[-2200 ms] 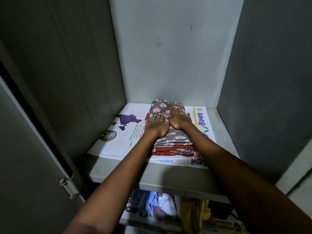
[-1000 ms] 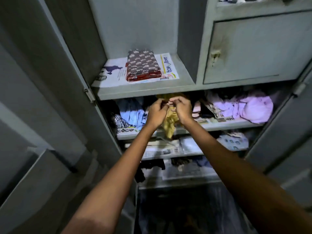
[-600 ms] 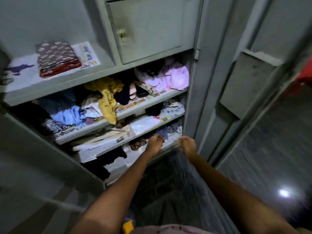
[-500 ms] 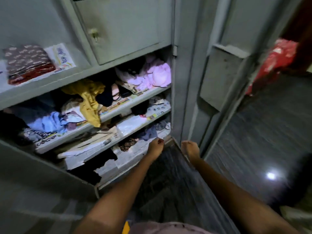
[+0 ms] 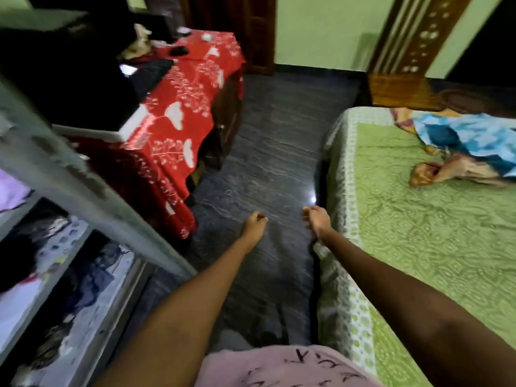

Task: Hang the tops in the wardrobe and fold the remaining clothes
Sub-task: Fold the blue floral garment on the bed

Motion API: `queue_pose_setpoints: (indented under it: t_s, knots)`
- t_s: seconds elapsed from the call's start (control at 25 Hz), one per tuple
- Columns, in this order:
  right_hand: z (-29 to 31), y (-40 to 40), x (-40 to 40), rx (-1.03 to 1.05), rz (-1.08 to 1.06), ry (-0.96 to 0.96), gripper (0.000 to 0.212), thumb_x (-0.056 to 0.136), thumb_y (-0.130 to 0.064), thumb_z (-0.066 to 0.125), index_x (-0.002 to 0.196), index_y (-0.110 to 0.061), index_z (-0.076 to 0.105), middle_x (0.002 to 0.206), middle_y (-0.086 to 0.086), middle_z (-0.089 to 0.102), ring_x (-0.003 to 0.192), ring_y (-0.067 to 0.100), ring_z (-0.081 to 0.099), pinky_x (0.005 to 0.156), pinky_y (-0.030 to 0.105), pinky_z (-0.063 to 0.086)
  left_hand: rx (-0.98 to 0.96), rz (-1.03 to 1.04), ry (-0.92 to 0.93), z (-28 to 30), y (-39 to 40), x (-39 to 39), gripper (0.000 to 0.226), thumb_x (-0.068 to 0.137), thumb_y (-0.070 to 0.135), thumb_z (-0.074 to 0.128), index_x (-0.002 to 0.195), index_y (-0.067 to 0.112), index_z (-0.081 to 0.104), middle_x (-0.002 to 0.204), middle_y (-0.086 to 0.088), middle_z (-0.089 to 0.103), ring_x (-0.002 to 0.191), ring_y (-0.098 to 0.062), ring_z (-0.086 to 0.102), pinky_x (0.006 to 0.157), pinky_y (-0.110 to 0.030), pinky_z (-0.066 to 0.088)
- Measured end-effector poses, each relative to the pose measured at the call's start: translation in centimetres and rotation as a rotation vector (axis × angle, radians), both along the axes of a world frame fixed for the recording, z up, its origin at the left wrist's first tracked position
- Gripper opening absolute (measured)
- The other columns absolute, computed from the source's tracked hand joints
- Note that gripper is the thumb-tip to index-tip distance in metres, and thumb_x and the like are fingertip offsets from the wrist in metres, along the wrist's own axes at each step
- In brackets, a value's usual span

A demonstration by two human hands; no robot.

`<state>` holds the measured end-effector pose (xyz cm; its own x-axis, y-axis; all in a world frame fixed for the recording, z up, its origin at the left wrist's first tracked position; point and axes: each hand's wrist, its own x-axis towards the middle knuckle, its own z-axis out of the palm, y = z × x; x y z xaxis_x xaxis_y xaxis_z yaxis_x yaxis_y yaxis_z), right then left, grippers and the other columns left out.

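Both arms reach forward over the dark floor (image 5: 268, 141), the left hand (image 5: 253, 225) and right hand (image 5: 318, 220) each with fingers loosely curled and holding nothing. At the left stands the open grey wardrobe (image 5: 83, 180) with jumbled clothes on its shelves, then a table under a red patterned cloth (image 5: 178, 113). At the right is a bed with a green bedspread (image 5: 418, 236), where a crumpled blue and orange garment (image 5: 469, 146) lies near the far end, well apart from the hands.

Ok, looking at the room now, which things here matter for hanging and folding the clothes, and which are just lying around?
For the job:
- blue patterned garment lying loose on the green bedspread
- wardrobe with clothes on its shelves
- left hand and right hand, both holding nothing

Just lying about:
- table under a red flowered cloth
- dark items on that table, too blurred to name
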<state>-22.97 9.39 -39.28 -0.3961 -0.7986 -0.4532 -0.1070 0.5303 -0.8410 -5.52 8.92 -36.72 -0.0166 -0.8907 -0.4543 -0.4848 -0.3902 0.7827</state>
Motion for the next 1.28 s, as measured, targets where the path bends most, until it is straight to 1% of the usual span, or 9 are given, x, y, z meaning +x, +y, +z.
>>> queue_pose_setpoints:
  t_s: [0.32,0.52,0.64,0.76,0.84,0.92,1.08,1.16,1.28]
  knots:
    - [-0.8,-10.0,-12.9,-0.005,-0.306,-0.029,0.032,0.089,-0.010,0.050,0.059,-0.021,0.055,0.060,-0.004,0.053,0.056,0.008,0.045,0.054,0.023,0.031,0.023,-0.131,0.089,0.6,-15.6,-14.2,0.028,0.093,0.011,0.052,0.118,-0.001,0.053,0.118,-0.021,0.059,0.108,-0.032,0.057,0.089,-0.035,0.045]
    - [1.4,-17.1,-18.3,0.006,-0.490,0.015,0.026,0.089,-0.010,0.050,0.064,-0.017,0.054,0.071,0.007,0.055,0.064,0.019,0.047,0.062,0.030,0.034,0.011,-0.410,-0.017,2.7,-27.1,-21.8,0.032,0.096,0.019,0.051,0.124,0.003,0.049,0.122,-0.016,0.055,0.113,-0.030,0.052,0.089,-0.031,0.042]
    - [2.3,-19.9,-20.9,0.002,-0.609,0.015,0.026,0.089,-0.012,0.051,0.064,-0.015,0.052,0.080,0.011,0.057,0.075,0.022,0.049,0.060,0.029,0.033,-0.022,-0.595,-0.084,3.6,-33.1,-26.2,0.033,0.095,0.020,0.052,0.123,0.002,0.049,0.123,-0.017,0.056,0.113,-0.031,0.052,0.088,-0.033,0.042]
    - [2.4,-22.1,-24.2,0.038,-0.710,0.004,0.027,0.091,-0.013,0.052,0.063,-0.017,0.051,0.073,0.007,0.054,0.070,0.021,0.047,0.060,0.027,0.032,-0.033,-0.703,-0.081,3.8,-37.6,-31.4,0.025,0.094,0.019,0.053,0.112,0.001,0.053,0.108,-0.015,0.057,0.103,-0.030,0.055,0.083,-0.034,0.043]
    - [2.0,-23.3,-26.8,0.036,-0.783,-0.024,0.029,0.091,-0.012,0.051,0.063,-0.016,0.050,0.071,0.007,0.051,0.064,0.020,0.045,0.060,0.028,0.032,0.010,-0.773,-0.077,3.6,-39.8,-34.7,0.009,0.095,0.016,0.051,0.096,0.008,0.051,0.090,-0.006,0.051,0.082,-0.021,0.052,0.074,-0.030,0.040]
    - [1.7,-24.7,-30.1,0.021,-0.865,-0.057,0.028,0.092,-0.012,0.050,0.064,-0.015,0.049,0.067,0.006,0.048,0.058,0.017,0.042,0.055,0.026,0.030,0.041,-0.843,-0.081,3.5,-41.7,-38.3,0.006,0.096,0.016,0.048,0.095,0.011,0.048,0.083,-0.001,0.046,0.070,-0.013,0.044,0.068,-0.027,0.039]
    - [1.1,-28.4,-37.5,-0.020,-0.995,-0.148,0.025,0.094,-0.011,0.045,0.069,-0.013,0.047,0.068,0.004,0.045,0.057,0.015,0.041,0.055,0.025,0.028,0.002,-1.024,-0.108,3.0,-46.1,-46.5,0.032,0.097,0.020,0.048,0.125,0.005,0.045,0.114,-0.010,0.052,0.077,-0.017,0.048,0.067,-0.027,0.039]
    - [0.6,-30.1,-41.1,-0.025,-1.051,-0.224,0.015,0.096,-0.012,0.043,0.082,-0.010,0.048,0.073,0.006,0.047,0.059,0.016,0.042,0.055,0.026,0.029,-0.021,-1.138,-0.146,3.2,-48.7,-50.7,0.036,0.098,0.022,0.047,0.130,0.006,0.043,0.123,-0.011,0.051,0.074,-0.014,0.047,0.057,-0.024,0.038]
    - [0.1,-32.9,-45.6,0.001,-1.085,-0.300,0.012,0.097,-0.014,0.043,0.097,-0.005,0.050,0.089,0.012,0.053,0.064,0.018,0.048,0.057,0.027,0.034,-0.068,-1.272,-0.198,3.0,-52.5,-56.6,0.037,0.098,0.024,0.048,0.130,0.006,0.042,0.125,-0.012,0.051,0.076,-0.015,0.049,0.057,-0.025,0.038]
